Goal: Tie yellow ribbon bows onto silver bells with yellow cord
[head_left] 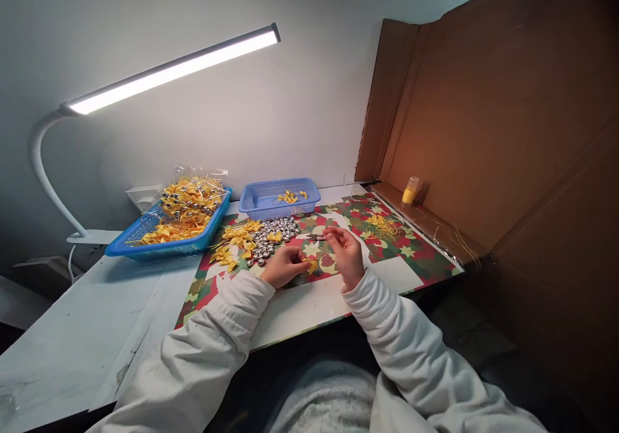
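Both hands work low over the patterned mat (387, 252) on the counter (72, 330). The left hand (284, 265) has its grip closed on a small yellow bow (312, 265), held just above the mat. The right hand (347, 252) hovers beside it, fingers curled; whether it pinches anything I cannot tell. Silver bells (271, 234) lie heaped behind, near a blue basket (278, 200). No readable writing anywhere.
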The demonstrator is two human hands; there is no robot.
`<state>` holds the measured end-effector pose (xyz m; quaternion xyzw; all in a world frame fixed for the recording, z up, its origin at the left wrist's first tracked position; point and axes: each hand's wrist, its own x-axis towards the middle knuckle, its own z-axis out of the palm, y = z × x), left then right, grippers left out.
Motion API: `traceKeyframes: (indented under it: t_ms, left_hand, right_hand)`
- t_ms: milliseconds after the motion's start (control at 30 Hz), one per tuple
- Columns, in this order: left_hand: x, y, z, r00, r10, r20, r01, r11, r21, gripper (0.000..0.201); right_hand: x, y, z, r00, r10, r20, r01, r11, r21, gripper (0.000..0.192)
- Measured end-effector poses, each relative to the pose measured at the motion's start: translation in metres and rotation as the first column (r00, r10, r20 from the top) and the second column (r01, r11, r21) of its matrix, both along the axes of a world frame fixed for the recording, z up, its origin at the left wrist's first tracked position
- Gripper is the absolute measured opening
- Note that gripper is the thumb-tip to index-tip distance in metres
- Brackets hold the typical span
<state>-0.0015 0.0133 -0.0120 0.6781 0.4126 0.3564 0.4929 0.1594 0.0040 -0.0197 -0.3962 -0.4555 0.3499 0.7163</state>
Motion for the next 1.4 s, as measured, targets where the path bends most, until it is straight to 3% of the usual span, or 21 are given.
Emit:
traceKeyframes:
  t_ms: [67, 133, 200, 233, 300, 367, 467, 567, 767, 1000, 1133, 1233, 1400]
  left_hand:
    - [-0.001, 0.002, -0.002, 0.999, 0.042, 0.029, -0.042, 0.999, -0.004, 0.034]
    - [-0.001, 0.003, -0.003, 0.995, 0.089, 0.05, -0.089, 0.996, -0.005, 0.033]
    - [-0.002, 0.004, -0.004, 0.99, 0.125, 0.064, -0.125, 0.992, -0.007, 0.032]
    - [-0.002, 0.004, -0.004, 0.988, 0.138, 0.068, -0.138, 0.99, -0.007, 0.031]
    - [-0.001, 0.003, -0.004, 0.985, 0.159, 0.073, -0.158, 0.987, -0.007, 0.03]
    - [0.0, 0.002, -0.004, 0.983, 0.171, 0.074, -0.171, 0.985, -0.004, 0.03]
    - [0.001, 0.0, -0.003, 0.982, 0.178, 0.07, -0.178, 0.984, 0.0, 0.03]
    - [0.002, -0.002, -0.002, 0.982, 0.181, 0.057, -0.181, 0.983, -0.002, 0.031]
    - [0.001, 0.0, -0.002, 0.981, 0.189, 0.033, -0.189, 0.982, 0.012, 0.033]
    - [0.003, 0.001, -0.003, 0.984, 0.181, 0.003, -0.181, 0.982, 0.056, 0.031]
    - [0.004, 0.0, -0.003, 0.982, 0.188, -0.012, -0.186, 0.979, 0.089, 0.029]
    - [0.003, 0.0, -0.003, 0.982, 0.186, -0.016, -0.183, 0.977, 0.105, 0.029]
    - [0.004, -0.001, -0.002, 0.986, 0.164, -0.006, -0.163, 0.983, 0.091, 0.031]
  right_hand:
    - [0.0, 0.002, -0.003, 0.999, -0.023, 0.029, 0.024, 0.999, -0.039, 0.034]
    - [0.002, 0.0, -0.004, 0.984, -0.152, 0.099, 0.157, 0.986, -0.05, 0.036]
    - [0.004, -0.005, -0.002, 0.934, -0.294, 0.203, 0.299, 0.954, 0.009, 0.026]
    - [0.003, -0.009, 0.0, 0.909, -0.325, 0.262, 0.317, 0.946, 0.071, 0.02]
    - [0.001, -0.017, 0.004, 0.894, -0.25, 0.371, 0.201, 0.965, 0.165, 0.011]
    - [-0.004, -0.023, 0.006, 0.783, -0.18, 0.595, 0.039, 0.969, 0.242, 0.012]
    - [-0.012, -0.027, 0.006, 0.553, -0.252, 0.794, 0.121, 0.967, 0.223, 0.017]
    - [-0.015, -0.029, 0.005, 0.465, -0.286, 0.838, 0.2, 0.956, 0.216, 0.017]
    - [-0.014, -0.033, 0.007, 0.461, -0.266, 0.846, 0.059, 0.961, 0.27, 0.015]
    - [-0.018, -0.03, 0.005, 0.364, -0.278, 0.889, 0.298, 0.939, 0.172, 0.011]
    - [-0.02, -0.029, 0.002, 0.352, -0.24, 0.905, 0.337, 0.934, 0.117, 0.012]
    - [-0.022, -0.027, -0.002, 0.414, -0.209, 0.886, 0.313, 0.947, 0.077, 0.016]
    - [-0.021, -0.019, -0.009, 0.641, -0.148, 0.753, 0.222, 0.975, 0.002, 0.011]
